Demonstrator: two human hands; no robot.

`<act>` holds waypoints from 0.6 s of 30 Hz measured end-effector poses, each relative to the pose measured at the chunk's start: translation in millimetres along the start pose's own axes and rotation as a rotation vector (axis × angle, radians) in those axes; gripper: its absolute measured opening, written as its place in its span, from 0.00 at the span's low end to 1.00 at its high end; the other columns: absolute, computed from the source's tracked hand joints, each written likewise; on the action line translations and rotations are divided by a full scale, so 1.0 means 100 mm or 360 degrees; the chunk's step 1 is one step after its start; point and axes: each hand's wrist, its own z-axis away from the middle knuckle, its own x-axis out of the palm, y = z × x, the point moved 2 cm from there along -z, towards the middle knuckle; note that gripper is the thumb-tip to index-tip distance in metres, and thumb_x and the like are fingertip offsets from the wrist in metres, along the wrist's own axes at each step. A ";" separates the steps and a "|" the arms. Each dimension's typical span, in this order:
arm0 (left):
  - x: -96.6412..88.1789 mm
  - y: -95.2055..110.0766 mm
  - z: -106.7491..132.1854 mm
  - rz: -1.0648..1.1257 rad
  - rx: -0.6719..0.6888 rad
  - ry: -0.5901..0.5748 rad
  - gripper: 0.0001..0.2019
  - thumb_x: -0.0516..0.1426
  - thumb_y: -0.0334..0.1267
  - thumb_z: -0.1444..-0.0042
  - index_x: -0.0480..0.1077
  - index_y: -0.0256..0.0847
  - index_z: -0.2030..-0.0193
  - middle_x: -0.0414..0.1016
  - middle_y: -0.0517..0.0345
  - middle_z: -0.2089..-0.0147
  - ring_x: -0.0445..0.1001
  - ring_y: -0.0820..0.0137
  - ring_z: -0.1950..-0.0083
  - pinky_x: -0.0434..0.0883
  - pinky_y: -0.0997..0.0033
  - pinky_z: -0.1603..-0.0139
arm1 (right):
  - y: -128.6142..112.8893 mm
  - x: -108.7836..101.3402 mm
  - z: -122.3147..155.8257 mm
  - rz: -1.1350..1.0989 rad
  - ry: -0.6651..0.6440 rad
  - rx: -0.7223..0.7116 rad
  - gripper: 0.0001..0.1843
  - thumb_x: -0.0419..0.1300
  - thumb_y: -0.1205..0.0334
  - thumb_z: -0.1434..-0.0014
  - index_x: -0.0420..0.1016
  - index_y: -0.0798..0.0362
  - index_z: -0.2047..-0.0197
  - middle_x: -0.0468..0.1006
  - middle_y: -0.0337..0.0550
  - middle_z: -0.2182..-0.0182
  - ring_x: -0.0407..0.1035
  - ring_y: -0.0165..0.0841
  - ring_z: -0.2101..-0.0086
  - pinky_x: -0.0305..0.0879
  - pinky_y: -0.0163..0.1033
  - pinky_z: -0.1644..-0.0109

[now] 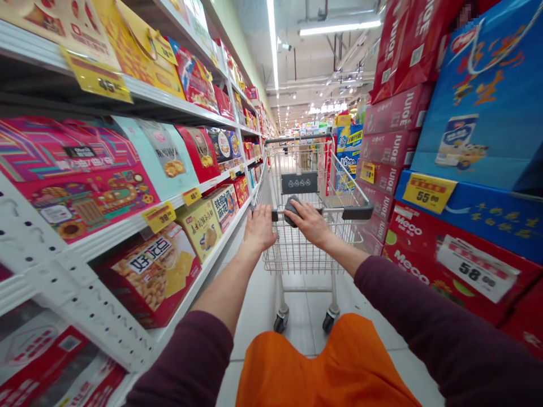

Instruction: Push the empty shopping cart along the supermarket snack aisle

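A wire shopping cart (297,254) stands directly ahead of me, its empty-looking basket showing the tiled floor through the mesh. My left hand (259,229) is curled over the black cart handle (358,212), left of the middle. My right hand (309,221) lies on the same handle, close beside a crumpled grey cloth (291,210) that sits on the bar. Maroon sleeves cover both forearms up to the elbows, and an orange garment (326,367) fills the bottom of the view.
White metal shelves (106,226) packed with colourful gift boxes line the left of the aisle. Stacks of red and blue boxes (462,249) with yellow price tags rise on the right. The tiled floor (254,316) runs ahead between them towards more displays.
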 end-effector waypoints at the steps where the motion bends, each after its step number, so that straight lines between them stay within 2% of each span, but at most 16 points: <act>1: 0.00 0.00 0.01 -0.0015 -0.0010 -0.0012 0.39 0.59 0.36 0.50 0.50 0.34 0.32 0.54 0.39 0.29 0.50 0.55 0.27 0.49 0.50 0.28 | -0.06 0.02 -0.05 -0.0006 -0.0008 -0.0010 0.23 0.51 0.71 0.35 0.69 0.47 0.39 0.64 0.50 0.36 0.60 0.44 0.38 0.60 0.56 0.36; 4: 0.02 0.01 0.03 -0.0067 -0.0044 -0.0054 0.39 0.57 0.34 0.49 0.49 0.34 0.30 0.52 0.41 0.28 0.47 0.55 0.26 0.47 0.47 0.28 | -0.09 0.02 -0.06 -0.0004 -0.0001 -0.0035 0.23 0.50 0.71 0.35 0.70 0.48 0.40 0.64 0.51 0.36 0.59 0.44 0.37 0.60 0.57 0.37; 8: 0.04 0.04 0.04 -0.0124 -0.0076 -0.0091 0.39 0.55 0.33 0.48 0.47 0.33 0.29 0.48 0.43 0.26 0.44 0.57 0.25 0.44 0.46 0.27 | 0.11 -0.03 0.12 0.0021 0.0057 -0.0011 0.22 0.49 0.71 0.34 0.71 0.49 0.41 0.65 0.51 0.36 0.59 0.45 0.37 0.59 0.58 0.37; 12: 0.04 0.08 0.05 -0.0128 -0.0099 -0.0114 0.41 0.56 0.36 0.48 0.45 0.32 0.29 0.45 0.43 0.25 0.42 0.56 0.25 0.42 0.46 0.27 | 0.26 -0.08 0.28 0.0071 0.0128 0.0081 0.22 0.49 0.71 0.34 0.71 0.48 0.41 0.65 0.51 0.36 0.57 0.45 0.36 0.57 0.59 0.36; 18: 0.02 0.11 0.07 -0.0144 -0.0133 -0.0139 0.42 0.57 0.39 0.47 0.43 0.30 0.28 0.43 0.42 0.25 0.40 0.56 0.25 0.44 0.44 0.27 | 0.03 0.01 0.09 0.0046 0.0156 0.0132 0.24 0.49 0.70 0.34 0.67 0.47 0.38 0.67 0.50 0.37 0.56 0.47 0.36 0.55 0.62 0.36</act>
